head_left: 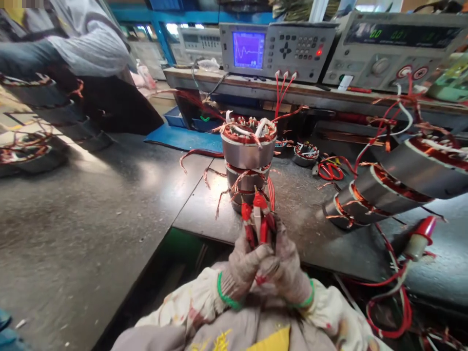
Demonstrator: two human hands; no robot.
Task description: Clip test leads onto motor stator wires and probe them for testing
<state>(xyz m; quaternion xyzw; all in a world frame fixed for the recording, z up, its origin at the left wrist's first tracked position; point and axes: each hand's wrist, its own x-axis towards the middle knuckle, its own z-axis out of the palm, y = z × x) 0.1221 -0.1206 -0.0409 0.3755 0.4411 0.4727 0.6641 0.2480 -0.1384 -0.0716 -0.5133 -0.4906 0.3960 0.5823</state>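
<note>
Both hands wear dirty light gloves with green cuffs and are held close together near the table edge. My left hand (243,265) is closed around red test clips (262,219), whose tips point away from me. Against it, my right hand (290,265) is closed on the red clips too; which hand holds which clip is partly hidden by the fingers. Just beyond the clips stands a stack of motor stators (249,153), steel rings with copper windings, white sleeves and loose twisted wire ends. Red leads hang beside the stack.
A tester with a waveform screen (248,49) and another instrument (393,53) sit on the shelf. More stator stacks (387,195) lean at right. Red-handled scissors (330,170), a small stator (306,152) and a red-and-white probe (420,239) lie around. A co-worker's sleeve (91,46) is at left.
</note>
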